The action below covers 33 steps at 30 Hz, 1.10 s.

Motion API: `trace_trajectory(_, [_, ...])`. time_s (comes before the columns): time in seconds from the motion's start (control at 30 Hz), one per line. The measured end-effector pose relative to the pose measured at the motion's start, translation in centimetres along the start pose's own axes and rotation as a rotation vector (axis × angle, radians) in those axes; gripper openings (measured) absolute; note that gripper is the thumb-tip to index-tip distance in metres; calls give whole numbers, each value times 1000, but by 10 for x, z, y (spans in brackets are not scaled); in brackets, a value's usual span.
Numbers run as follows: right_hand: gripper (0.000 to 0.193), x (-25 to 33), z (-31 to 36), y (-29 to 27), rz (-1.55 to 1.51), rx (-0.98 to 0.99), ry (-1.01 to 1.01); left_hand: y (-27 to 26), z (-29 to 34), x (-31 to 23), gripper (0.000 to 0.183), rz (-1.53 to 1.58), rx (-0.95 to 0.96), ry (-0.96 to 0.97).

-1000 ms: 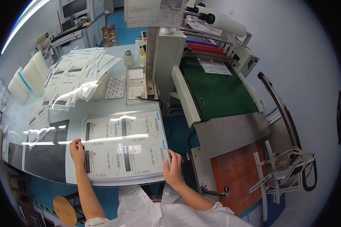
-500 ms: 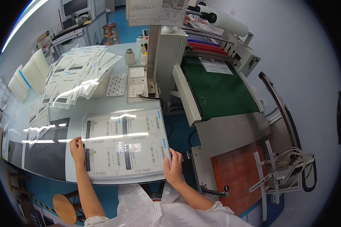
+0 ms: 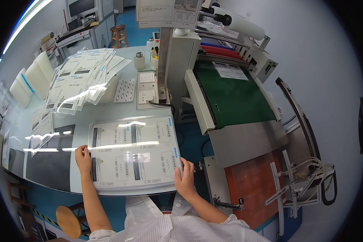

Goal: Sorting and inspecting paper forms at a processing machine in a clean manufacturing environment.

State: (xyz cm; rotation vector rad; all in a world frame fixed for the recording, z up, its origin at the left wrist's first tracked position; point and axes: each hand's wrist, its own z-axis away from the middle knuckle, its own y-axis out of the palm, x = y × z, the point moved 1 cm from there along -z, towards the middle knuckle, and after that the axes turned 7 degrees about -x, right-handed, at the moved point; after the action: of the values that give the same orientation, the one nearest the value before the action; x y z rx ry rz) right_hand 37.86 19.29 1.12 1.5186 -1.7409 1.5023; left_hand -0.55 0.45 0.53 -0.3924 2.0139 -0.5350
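A stack of glossy printed plastic sheets point(image 3: 153, 133), white with black and blue print, lies squared up at the front edge of the table. My left hand point(image 3: 83, 160) is at the stack's left edge, its fingers curled and closed against that side. On the opposite edge my right hand point(image 3: 185, 177) grips the stack, thumb toward the top and fingers along the side. The fingertips of both hands are partly hidden. Bright light streaks reflect across the top sheet.
A fanned pile of printed sheets point(image 3: 80, 76) sits farther back, left, beside white rolls point(image 3: 26, 86). A dark panel point(image 3: 48, 161) lies left of my hand. A bottle point(image 3: 139, 60) stands near the metal post point(image 3: 164, 60). The roller machine's green belt point(image 3: 234, 97) carries a printed sheet point(image 3: 230, 70).
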Motion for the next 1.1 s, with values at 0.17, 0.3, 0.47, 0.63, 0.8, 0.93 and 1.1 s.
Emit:
trace_trajectory(0.17, [43, 0, 0, 1, -7, -2, 6, 0, 0, 1, 17, -5, 6, 18])
trace_trajectory(0.3, [43, 1, 0, -1, 9, 5, 1, -1, 0, -5, 17, -5, 2, 1])
trace_trajectory(0.47, [44, 2, 0, 0, 1, 8, -1, -2, -1, -1, 17, -10, 0, -2])
trace_trajectory(0.63, [44, 1, 0, -1, 12, 7, -5, -1, 0, -3, 17, -13, 8, 1])
trace_trajectory(0.8, [44, 1, 0, 0, 9, 6, 0, -1, 0, -4, 17, -1, 8, -13])
trace_trajectory(0.93, [44, 1, 0, 0, 10, 7, 6, -1, 0, -1, 17, 0, 10, -19])
trace_trajectory(1.1, [44, -2, 1, 1, 4, -1, -8, 0, 0, 1, 17, -6, 8, 5])
